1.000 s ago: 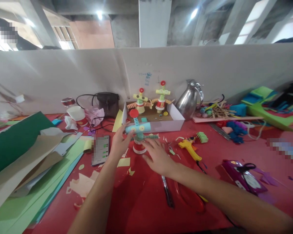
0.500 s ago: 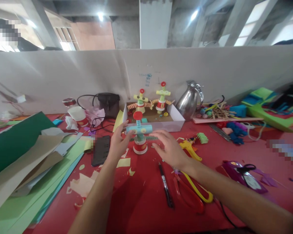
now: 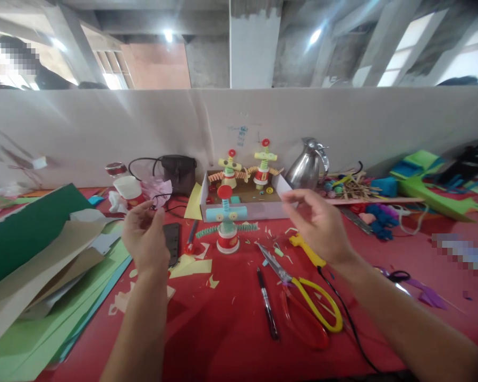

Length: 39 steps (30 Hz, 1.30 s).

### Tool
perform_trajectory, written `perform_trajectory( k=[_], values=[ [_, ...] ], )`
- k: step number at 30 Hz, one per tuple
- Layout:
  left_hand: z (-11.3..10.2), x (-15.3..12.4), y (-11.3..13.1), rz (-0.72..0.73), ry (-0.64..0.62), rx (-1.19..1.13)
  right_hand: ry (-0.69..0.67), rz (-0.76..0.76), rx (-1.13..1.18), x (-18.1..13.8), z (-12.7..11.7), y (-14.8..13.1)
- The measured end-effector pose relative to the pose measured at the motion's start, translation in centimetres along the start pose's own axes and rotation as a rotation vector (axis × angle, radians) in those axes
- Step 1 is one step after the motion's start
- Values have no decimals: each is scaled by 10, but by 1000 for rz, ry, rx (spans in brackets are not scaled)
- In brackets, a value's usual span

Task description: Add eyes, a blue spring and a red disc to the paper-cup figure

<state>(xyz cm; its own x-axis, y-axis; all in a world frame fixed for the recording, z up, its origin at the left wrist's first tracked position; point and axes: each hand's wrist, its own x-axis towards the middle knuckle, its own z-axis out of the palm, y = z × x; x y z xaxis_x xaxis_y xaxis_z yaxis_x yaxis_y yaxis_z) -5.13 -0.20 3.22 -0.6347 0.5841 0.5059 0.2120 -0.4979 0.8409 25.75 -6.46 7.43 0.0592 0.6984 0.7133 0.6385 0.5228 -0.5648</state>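
A paper-cup figure (image 3: 228, 244) stands upright on the red table, with a light-blue tube head, a red disc on a coiled neck and two green folded-paper arms. My left hand (image 3: 145, 239) hovers to its left, fingers loosely curled and apart, holding nothing. To the figure's right, my right hand (image 3: 322, 225) is raised with thumb and fingers parted, also holding nothing. Neither hand touches the figure. Below my right hand lie scissors (image 3: 318, 302) with yellow and red handles, a black pen (image 3: 267, 305) and a yellow glue gun (image 3: 311, 251).
Behind the figure, a shallow white box (image 3: 258, 211) holds two similar figures. A steel jug (image 3: 302, 167) stands beside it. Stacked coloured paper (image 3: 83, 297) lies at left, near a dark flat device (image 3: 172, 239). A pale partition (image 3: 143, 122) runs along the back.
Both hands have moved away from the figure, the left to the left and the right to the right. Both folded arms are now uncovered, and the figure stays in place.
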Motion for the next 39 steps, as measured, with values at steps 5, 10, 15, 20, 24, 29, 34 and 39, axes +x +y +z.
perform_trajectory(
  k=[5, 10, 15, 20, 24, 29, 34, 39],
  values=[
    [-29, -14, 27, -13, -45, 5, 96, 114, 29, -2, -28, -6],
    [-60, -62, 29, -114, -251, 196, -28, 138, -16, -31, -36, -5],
    [-77, -139, 22, -143, -616, 126, -233, 62, -68, -92, -33, -13],
    [-82, -203, 19, -294, -824, 65, -401, 47, -296, -161, -21, 3],
    [-86, -212, 23, -191, -884, 236, -305, 91, -488, -198, -13, 36],
    [-80, -207, 25, 280, -964, 461, -343, 79, -528, -213, -8, 53],
    [-60, -226, 26, 525, -1109, 619, -344, 68, -592, -212, -7, 48],
    [-49, -240, 26, 533, -1132, 645, -306, 109, -723, -209, -10, 43]
  ],
)
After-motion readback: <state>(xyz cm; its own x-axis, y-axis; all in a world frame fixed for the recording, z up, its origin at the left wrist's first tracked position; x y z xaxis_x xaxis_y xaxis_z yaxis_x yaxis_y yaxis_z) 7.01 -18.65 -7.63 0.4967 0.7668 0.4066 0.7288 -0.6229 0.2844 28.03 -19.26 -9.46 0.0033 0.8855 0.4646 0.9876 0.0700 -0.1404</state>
